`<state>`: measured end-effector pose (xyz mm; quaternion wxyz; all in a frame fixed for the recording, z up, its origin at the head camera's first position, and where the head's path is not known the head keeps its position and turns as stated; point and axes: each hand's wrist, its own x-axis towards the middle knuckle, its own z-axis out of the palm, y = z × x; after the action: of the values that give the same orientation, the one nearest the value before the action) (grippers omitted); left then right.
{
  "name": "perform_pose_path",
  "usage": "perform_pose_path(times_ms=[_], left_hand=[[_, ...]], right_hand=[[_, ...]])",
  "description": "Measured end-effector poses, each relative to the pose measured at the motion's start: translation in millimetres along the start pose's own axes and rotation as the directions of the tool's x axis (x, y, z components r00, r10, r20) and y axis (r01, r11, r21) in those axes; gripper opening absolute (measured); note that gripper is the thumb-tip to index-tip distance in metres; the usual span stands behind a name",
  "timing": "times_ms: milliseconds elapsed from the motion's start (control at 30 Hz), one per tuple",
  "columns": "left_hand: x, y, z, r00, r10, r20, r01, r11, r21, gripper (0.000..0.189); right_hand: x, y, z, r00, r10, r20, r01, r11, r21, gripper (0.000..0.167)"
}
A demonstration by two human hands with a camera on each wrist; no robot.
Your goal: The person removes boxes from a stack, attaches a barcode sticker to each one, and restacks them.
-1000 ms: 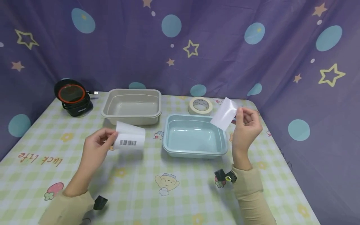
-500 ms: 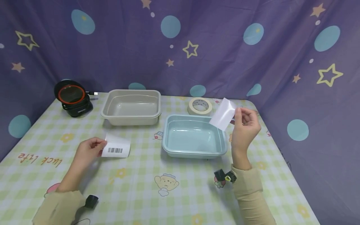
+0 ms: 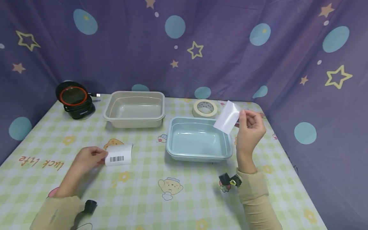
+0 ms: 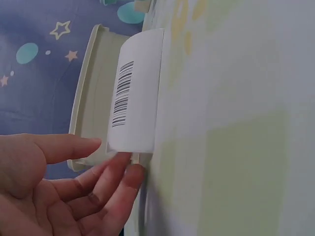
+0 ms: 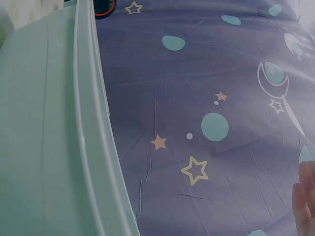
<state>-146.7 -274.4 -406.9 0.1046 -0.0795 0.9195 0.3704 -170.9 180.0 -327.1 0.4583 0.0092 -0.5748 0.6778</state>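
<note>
My left hand (image 3: 87, 158), thumb and fingers apart, touches the curled barcode label (image 3: 118, 155) low over the table (image 3: 135, 201); my right hand (image 3: 252, 127) pinches the glossy white sheet (image 3: 228, 117). Careful: that curl could flip the label!

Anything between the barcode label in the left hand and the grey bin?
Nothing visible. In the head view, only printed tablecloth shows between the barcode label, held by the left hand, and the near wall of the grey bin. The blue bin stands off to the right.
</note>
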Motion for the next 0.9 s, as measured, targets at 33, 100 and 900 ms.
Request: perform_pose_path(times_ms=[33, 100, 900], left_hand=[[-0.6, 1.0, -1.0, 1.0, -0.012, 0.007, 0.012, 1.0, 0.016, 0.035], [-2.5, 3.1, -4.0, 1.0, -0.023, 0.014, 0.023, 0.998, 0.055, 0.038], [-58.6, 172.5, 19.0, 0.878, 0.458, -0.143, -0.469, 0.881, -0.063, 0.023]], right_hand=[[0.0, -0.1, -0.2, 1.0, 0.004, 0.0, -0.004, 1.0, 0.007, 0.011], [0.0, -0.2, -0.7, 1.0, 0.007, 0.001, -0.007, 1.0, 0.004, 0.007], [-18.5, 0.1, 9.6, 0.984, -0.044, 0.174, 0.073, 0.983, -0.167, 0.021]])
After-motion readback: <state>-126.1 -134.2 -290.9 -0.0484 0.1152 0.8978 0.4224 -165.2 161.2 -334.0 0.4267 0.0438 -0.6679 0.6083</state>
